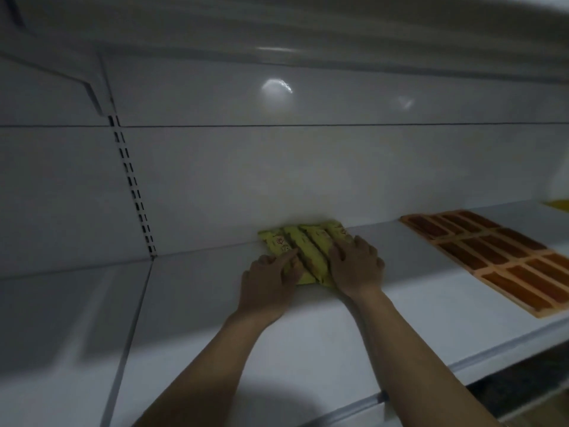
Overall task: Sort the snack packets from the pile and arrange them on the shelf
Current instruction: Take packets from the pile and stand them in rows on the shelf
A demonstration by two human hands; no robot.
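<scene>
- A pale grey back panel (308, 167) fills the view from 9 to 3 o'clock.
- A thin dark horizontal seam (338, 124) crosses that panel toward 12 o'clock.
- A white slotted upright (132, 186) with two rows of dark slots runs down at 9 o'clock.
- A bright round glare spot (276, 87) sits at 12 o'clock, with a fainter glare spot (405, 102) at 1 o'clock.
- A blurred pale overhead board (308, 23) spans the top edge.
- A dark floor (523, 392) shows at 4 o'clock.

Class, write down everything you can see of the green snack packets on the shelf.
The green snack packets are four long, narrow, yellow-green wrappers with dark print, looking like plastic film. They lie flat, side by side and touching, slightly slanted, at the back of the white shelf against its rear panel. The left hand and right hand rest on their near ends.
</scene>
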